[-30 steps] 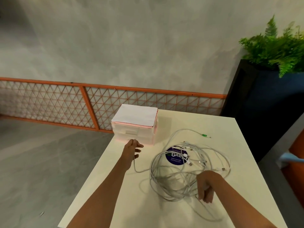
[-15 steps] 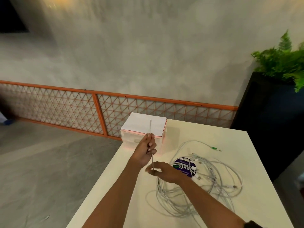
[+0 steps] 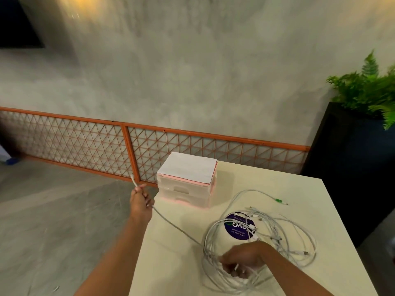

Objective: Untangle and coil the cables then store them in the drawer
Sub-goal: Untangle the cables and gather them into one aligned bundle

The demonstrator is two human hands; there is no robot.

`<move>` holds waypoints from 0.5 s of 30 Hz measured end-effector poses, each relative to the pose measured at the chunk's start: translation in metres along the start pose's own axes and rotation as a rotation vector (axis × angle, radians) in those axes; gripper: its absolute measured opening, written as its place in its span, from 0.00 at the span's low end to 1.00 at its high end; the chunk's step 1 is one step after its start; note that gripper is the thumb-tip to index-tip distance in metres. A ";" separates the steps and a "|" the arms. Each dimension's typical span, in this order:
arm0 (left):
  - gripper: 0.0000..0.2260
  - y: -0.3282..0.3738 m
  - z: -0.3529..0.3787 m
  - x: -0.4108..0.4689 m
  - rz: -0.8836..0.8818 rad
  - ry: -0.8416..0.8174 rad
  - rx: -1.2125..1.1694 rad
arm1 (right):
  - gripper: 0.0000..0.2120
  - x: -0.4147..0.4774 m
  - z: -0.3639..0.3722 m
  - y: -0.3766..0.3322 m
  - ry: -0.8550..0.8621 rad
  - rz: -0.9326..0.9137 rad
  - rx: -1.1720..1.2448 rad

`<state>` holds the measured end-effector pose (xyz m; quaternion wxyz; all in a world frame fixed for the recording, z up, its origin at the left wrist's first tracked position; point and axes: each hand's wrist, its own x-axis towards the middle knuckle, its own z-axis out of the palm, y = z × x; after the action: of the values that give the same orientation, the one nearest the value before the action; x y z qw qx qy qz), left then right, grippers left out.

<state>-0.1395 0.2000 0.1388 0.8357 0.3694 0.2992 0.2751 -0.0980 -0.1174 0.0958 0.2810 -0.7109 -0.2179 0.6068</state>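
A tangle of white cables [image 3: 277,238] lies on the cream table [image 3: 267,180], partly over a round purple sticker [image 3: 238,226]. One cable [image 3: 175,226] runs taut from the pile up to my left hand [image 3: 140,201], which grips it near its end beyond the table's left edge; the white plug sticks up above the fist. My right hand [image 3: 243,260] rests on the near left part of the pile with fingers curled into several strands. A small pink-and-white drawer unit [image 3: 187,180] stands at the table's far left, its drawers closed.
A loose cable with a green plug [image 3: 279,200] reaches toward the table's far right. A dark planter [image 3: 350,167] with a fern stands right of the table. An orange lattice railing [image 3: 128,150] runs along the wall behind; grey floor lies to the left.
My left hand has pulled the cable end out to the left, past the table edge, drawing it taut. My right hand has dropped from beside the left hand onto the pile.
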 end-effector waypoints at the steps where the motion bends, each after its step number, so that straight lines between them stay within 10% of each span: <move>1: 0.14 0.002 -0.008 0.003 -0.004 0.031 0.020 | 0.17 -0.003 -0.002 0.013 -0.002 0.020 0.044; 15: 0.16 -0.032 -0.060 -0.003 0.026 0.215 0.198 | 0.18 -0.023 0.003 0.089 -0.143 0.065 0.349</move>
<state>-0.1764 0.2065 0.0822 0.7547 0.4220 0.4080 0.2930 -0.1074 -0.1983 0.0534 0.3643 -0.6131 -0.1057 0.6930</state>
